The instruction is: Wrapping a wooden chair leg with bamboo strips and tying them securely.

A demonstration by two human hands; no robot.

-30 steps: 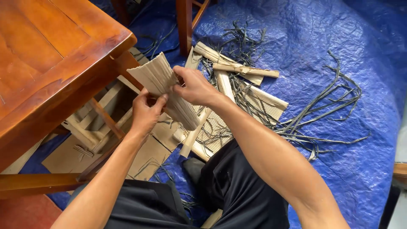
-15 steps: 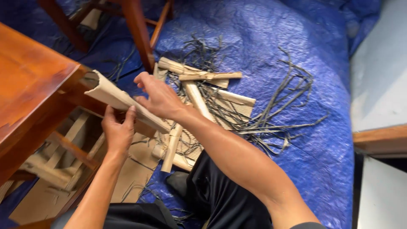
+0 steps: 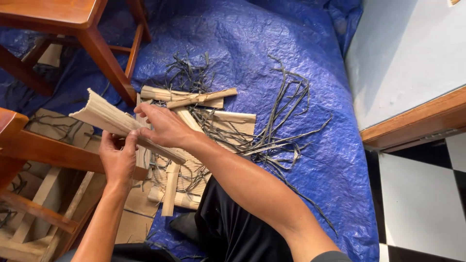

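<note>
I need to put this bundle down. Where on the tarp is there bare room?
Bare blue tarp lies beyond the dark strips, toward the grey wall. Crowded: the pale slats by your right hand.

A home craft workspace on the floor: a blue tarpaulin (image 3: 301, 43) spread over checkered tiles (image 3: 427, 194), strewn with dried fibre strips (image 3: 272, 140) and split cane pieces (image 3: 194, 97), among wooden furniture legs (image 3: 104, 60).
</note>
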